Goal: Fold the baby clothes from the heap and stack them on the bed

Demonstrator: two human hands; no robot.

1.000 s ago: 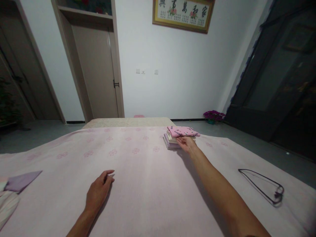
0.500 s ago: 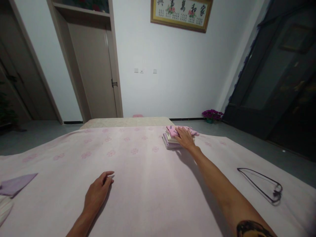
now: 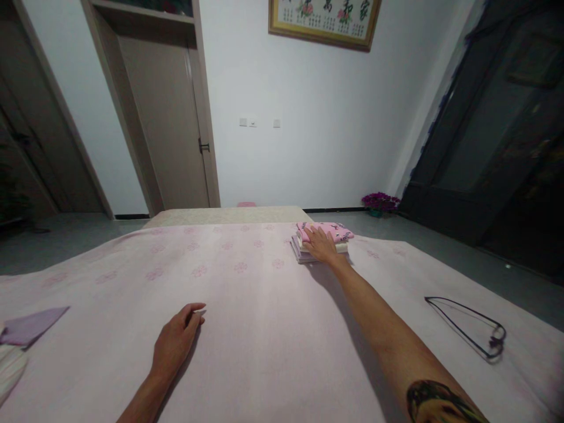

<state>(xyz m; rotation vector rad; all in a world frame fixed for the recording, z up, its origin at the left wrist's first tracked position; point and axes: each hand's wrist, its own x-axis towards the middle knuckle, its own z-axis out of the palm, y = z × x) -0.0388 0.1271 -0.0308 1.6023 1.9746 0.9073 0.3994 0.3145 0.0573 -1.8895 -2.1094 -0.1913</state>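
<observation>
My right hand [image 3: 321, 245] lies flat with its fingers apart on the front of a stack of folded clothes [image 3: 319, 244]. A pink printed garment [image 3: 325, 231] tops the stack, above cream and lilac layers. My left hand [image 3: 176, 336] rests on the pale pink bedspread [image 3: 264, 329], its fingers loosely curled over nothing visible. Nearest it, at the left edge of the view, are a folded lilac cloth [image 3: 30, 326] and a striped cloth [image 3: 9, 367]. A thin black cord loop [image 3: 467, 328] lies far right of my right arm.
The bedspread covers a wide bed, and a beige surface [image 3: 224, 215] lies beyond its far end. Grey floor [image 3: 440, 232] shows to the right, with potted purple flowers [image 3: 380, 203] by the wall. Doors stand behind and left; dark glass doors stand right.
My right hand has slid left and up onto the stack. My left hand stays in place. The lilac and striped cloths have shifted slightly in view with my head.
</observation>
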